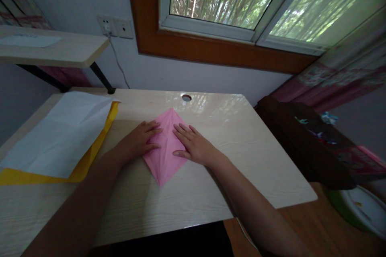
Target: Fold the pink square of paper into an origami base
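Observation:
A pink sheet of paper (167,144), creased and roughly diamond-shaped, lies on the pale wooden desk (241,136) with one corner pointing toward me. My left hand (144,138) rests on its left side, fingers stretched out over the paper. On the right side lies my right hand (193,144), flat with its fingers spread and the thumb a little apart. Between the two hands, several crease lines run down the middle of the sheet. Both hands touch the paper from above, and neither grips it.
White paper (66,128) over a yellow sheet (93,154) lies on the desk's left. A raised shelf (78,50) stands at the back left. Near the back edge is a cable hole (186,98). A dark cabinet (295,136) stands beyond the right edge, below the window.

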`<action>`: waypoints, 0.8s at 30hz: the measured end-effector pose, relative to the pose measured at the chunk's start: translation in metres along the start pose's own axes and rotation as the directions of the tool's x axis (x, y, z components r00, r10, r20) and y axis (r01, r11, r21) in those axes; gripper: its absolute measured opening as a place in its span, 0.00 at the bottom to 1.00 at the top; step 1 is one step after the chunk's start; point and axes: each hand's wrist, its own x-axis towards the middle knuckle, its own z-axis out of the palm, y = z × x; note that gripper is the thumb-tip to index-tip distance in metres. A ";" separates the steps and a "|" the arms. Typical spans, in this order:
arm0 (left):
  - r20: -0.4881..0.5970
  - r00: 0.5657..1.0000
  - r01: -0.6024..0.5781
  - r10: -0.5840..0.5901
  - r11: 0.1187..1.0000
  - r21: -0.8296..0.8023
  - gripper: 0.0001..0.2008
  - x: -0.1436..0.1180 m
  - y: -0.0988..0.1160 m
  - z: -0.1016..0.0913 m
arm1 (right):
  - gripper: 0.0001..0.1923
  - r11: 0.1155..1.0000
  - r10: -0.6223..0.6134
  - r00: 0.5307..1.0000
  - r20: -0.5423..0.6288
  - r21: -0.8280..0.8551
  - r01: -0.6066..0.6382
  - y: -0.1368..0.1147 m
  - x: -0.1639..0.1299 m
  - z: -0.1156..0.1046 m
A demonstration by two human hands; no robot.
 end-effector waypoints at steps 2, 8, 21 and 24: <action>0.010 1.000 0.001 -0.001 1.000 0.013 0.33 0.000 0.000 0.001 | 0.45 1.000 -0.009 1.000 -0.011 -0.009 0.009 0.001 0.000 0.002; 0.027 1.000 0.007 -0.009 0.997 0.080 0.37 0.000 0.000 0.004 | 0.46 0.999 -0.013 1.000 -0.009 -0.031 0.013 0.002 0.001 0.004; 0.051 0.997 0.058 -0.062 0.995 0.079 0.36 -0.003 0.001 0.003 | 0.46 1.000 -0.009 1.000 -0.010 0.007 0.009 0.008 -0.003 0.004; 0.038 0.997 0.062 -0.065 0.996 0.063 0.35 -0.003 0.003 0.002 | 0.46 1.000 -0.007 1.000 -0.013 0.016 0.007 0.007 -0.003 0.003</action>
